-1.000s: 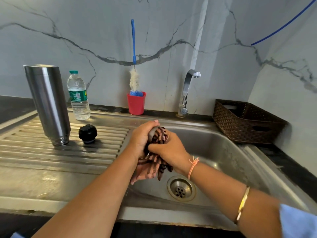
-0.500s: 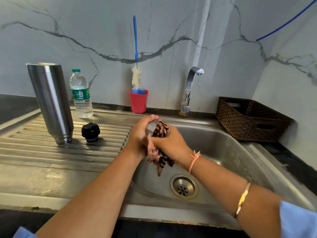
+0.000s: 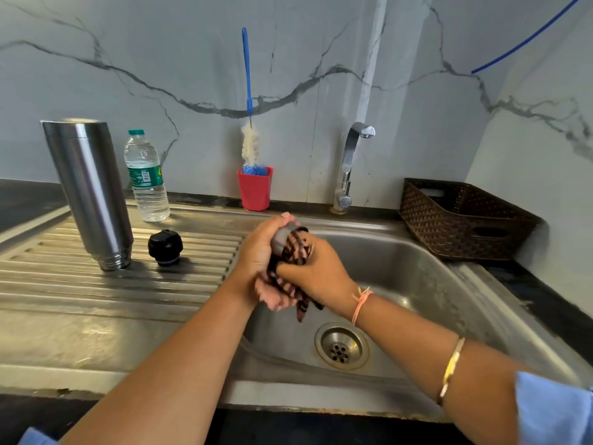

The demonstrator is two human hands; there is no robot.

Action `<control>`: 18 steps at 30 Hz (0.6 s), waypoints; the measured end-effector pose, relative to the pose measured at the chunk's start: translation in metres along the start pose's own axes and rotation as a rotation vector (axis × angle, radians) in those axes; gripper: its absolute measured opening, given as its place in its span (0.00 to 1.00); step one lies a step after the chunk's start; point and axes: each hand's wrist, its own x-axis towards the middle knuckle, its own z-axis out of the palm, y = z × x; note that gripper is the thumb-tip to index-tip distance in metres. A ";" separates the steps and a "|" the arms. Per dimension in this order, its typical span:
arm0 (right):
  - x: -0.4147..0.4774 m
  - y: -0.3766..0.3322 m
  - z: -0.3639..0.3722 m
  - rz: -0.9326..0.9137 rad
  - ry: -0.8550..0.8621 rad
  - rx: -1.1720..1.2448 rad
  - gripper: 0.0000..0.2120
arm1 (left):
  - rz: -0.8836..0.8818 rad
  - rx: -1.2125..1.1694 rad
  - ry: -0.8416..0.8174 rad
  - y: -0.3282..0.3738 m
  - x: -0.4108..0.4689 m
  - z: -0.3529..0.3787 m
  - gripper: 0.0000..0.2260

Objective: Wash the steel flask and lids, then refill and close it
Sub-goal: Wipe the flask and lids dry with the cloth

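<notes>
Now the striped cloth (image 3: 296, 252) hangs shorter than one second ago. Left hand (image 3: 256, 255) fingers (image 3: 286, 217) grip the steel lid (image 3: 280, 239) above the sink (image 3: 417, 271); right hand (image 3: 321, 274) grips the cloth against it. Flask (image 3: 90, 187) stands far left.

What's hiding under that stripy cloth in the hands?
A grey steel lid peeks out at the top, gripped by the left hand. The right hand holds the stripy cloth against it. The rest of the lid is covered by cloth and fingers.
</notes>
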 end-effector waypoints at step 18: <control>-0.003 0.023 -0.012 -0.396 -0.110 -1.114 0.20 | -0.143 0.128 0.161 -0.004 0.003 -0.005 0.10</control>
